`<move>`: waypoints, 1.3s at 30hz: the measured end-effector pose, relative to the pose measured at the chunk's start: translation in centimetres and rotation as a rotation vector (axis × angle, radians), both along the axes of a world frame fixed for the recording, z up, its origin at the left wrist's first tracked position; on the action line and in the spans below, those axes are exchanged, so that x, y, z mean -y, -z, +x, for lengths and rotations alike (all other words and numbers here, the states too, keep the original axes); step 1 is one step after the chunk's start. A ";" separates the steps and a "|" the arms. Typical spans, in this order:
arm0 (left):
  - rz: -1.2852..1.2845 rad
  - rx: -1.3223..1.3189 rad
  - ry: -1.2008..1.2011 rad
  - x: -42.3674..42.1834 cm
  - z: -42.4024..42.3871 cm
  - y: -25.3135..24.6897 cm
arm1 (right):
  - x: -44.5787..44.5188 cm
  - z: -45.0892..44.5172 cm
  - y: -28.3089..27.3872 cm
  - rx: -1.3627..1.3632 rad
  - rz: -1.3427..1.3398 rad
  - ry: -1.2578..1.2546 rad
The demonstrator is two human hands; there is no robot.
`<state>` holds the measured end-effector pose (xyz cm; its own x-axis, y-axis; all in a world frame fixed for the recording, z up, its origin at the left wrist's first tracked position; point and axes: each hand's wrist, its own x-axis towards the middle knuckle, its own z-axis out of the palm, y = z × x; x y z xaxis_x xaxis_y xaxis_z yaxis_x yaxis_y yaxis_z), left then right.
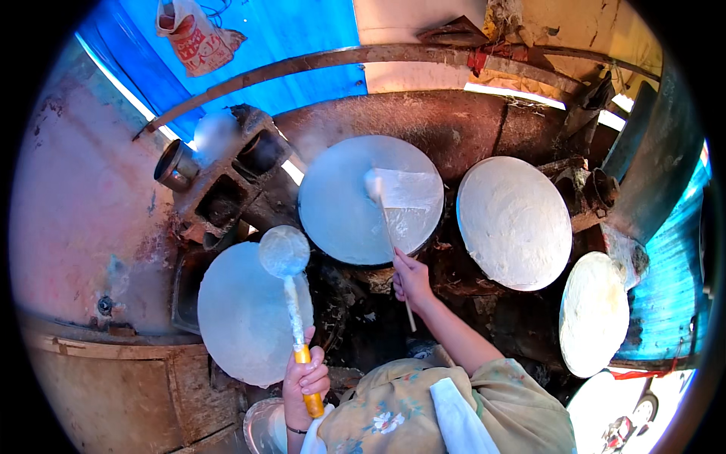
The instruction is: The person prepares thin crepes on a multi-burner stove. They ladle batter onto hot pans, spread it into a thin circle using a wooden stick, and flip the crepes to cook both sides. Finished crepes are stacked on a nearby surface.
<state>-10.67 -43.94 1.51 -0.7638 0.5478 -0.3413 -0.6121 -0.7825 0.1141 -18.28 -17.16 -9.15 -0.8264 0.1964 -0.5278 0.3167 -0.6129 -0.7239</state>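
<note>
My left hand point(306, 377) grips the yellow handle of a metal ladle point(283, 251), whose batter-smeared bowl is raised and overlaps the left round griddle point(241, 318). That griddle has a smooth pale surface. In my right hand point(412, 279) is a thin wooden stick point(388, 227). Its pale, blurred head lies over the middle round griddle point(346, 193). On that griddle's right half is a whiter, straight-edged patch point(405, 190) beside the stick's head. Whether the head touches the surface, I cannot tell.
Further right stand a pale-coated round plate point(513, 224) and another point(594, 315). Behind the left griddle are sooty blocks point(224, 198) and a metal can point(176, 164), with smoke nearby. A bucket point(264, 423) sits by my left forearm. A printed bag point(198, 42) hangs on the blue wall.
</note>
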 end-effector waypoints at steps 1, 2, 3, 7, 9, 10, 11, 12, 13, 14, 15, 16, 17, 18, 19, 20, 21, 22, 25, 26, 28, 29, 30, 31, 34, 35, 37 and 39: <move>-0.071 -0.016 0.024 -0.2 -0.3 -0.5 | -1.2 -0.6 -0.2 -0.002 -0.069 -0.051; -0.142 -0.030 0.046 -0.4 -0.7 -1.0 | -3.3 -1.7 0.5 0.041 0.138 -0.087; -0.210 -0.042 0.060 -0.6 -1.0 -1.5 | -5.1 -2.5 0.8 -0.029 0.246 -0.056; -0.439 -0.268 0.276 -1.0 -5.0 -3.4 | -9.5 -3.6 -0.7 0.063 0.277 0.084; -0.386 -0.352 0.359 -2.6 -7.4 -4.2 | -9.6 -2.7 0.4 0.057 0.360 -0.134; -0.353 -0.389 0.400 -3.6 -8.5 -4.3 | -9.5 -1.9 0.1 0.061 0.324 -0.193; -0.341 -0.431 0.390 -5.2 -9.4 -4.1 | -9.3 -0.7 -0.5 0.068 0.287 -0.255; -0.404 -0.468 0.367 -6.8 -10.0 -4.0 | -9.0 0.5 -1.1 0.072 0.244 -0.316; -0.469 -0.499 0.321 -8.6 -10.4 -3.7 | -8.8 1.7 -1.4 0.085 0.189 -0.336; -0.533 -0.498 0.278 -10.4 -11.0 -3.0 | -8.7 3.2 -1.7 0.102 0.137 -0.351; -0.627 -0.494 0.214 -12.3 -11.4 -1.9 | -8.8 4.6 -1.6 0.121 0.089 -0.357; -0.694 -0.464 0.150 -13.9 -11.6 -0.6 | -8.5 5.6 -0.9 0.087 0.113 -0.308; -0.762 -0.430 0.081 -15.2 -11.7 0.6 | -7.7 6.4 0.1 0.054 0.137 -0.264; -0.855 -0.400 0.039 -16.6 -11.5 1.5 | -6.5 6.8 0.9 0.019 0.052 -0.093; -0.951 -0.369 -0.006 -17.8 -11.2 2.5 | -5.1 6.9 1.4 -0.009 0.008 0.094; -1.036 -0.344 -0.009 -18.7 -10.8 3.6 | -3.6 6.5 2.4 0.014 0.021 0.168; -1.043 -0.303 -0.003 -19.2 -10.1 4.4 | -2.2 6.0 3.2 0.034 0.029 0.233; -1.003 -0.225 0.012 -19.9 -9.4 4.3 | -1.4 5.9 3.4 -0.014 0.022 0.168; -0.718 0.007 0.121 -20.6 -8.1 6.1 | 1.1 2.9 8.8 -0.264 0.021 0.119; -0.521 0.048 0.177 -19.9 -8.7 7.4 | 1.7 2.2 8.3 -0.267 -0.041 0.096; -0.057 0.204 0.231 -16.9 -10.6 6.6 | 0.8 1.0 0.8 -0.061 -0.138 0.015; 0.201 0.317 0.253 -15.4 -11.5 3.2 | -0.5 1.3 0.5 -0.125 -0.318 -0.162; 0.459 0.394 0.203 -13.9 -11.6 0.9 | -0.6 1.3 -0.5 -0.141 -0.205 -0.166; 0.629 0.402 0.181 -12.8 -11.3 -0.7 | -0.4 1.4 -1.6 -0.159 -0.091 -0.173; 0.371 0.086 0.086 -12.3 -10.6 -0.5 | 0.6 1.0 -2.9 -0.418 0.239 -0.053; 0.312 0.070 0.047 -12.5 -11.1 -0.6 | 0.9 0.6 -3.3 -0.503 0.343 0.028; 0.375 0.120 0.006 -12.0 -12.1 -1.1 | 0.6 -0.5 -4.5 -0.556 0.551 0.127; 0.610 0.249 0.011 -10.8 -12.5 -2.6 | -0.9 -1.7 -2.5 -0.570 0.861 0.114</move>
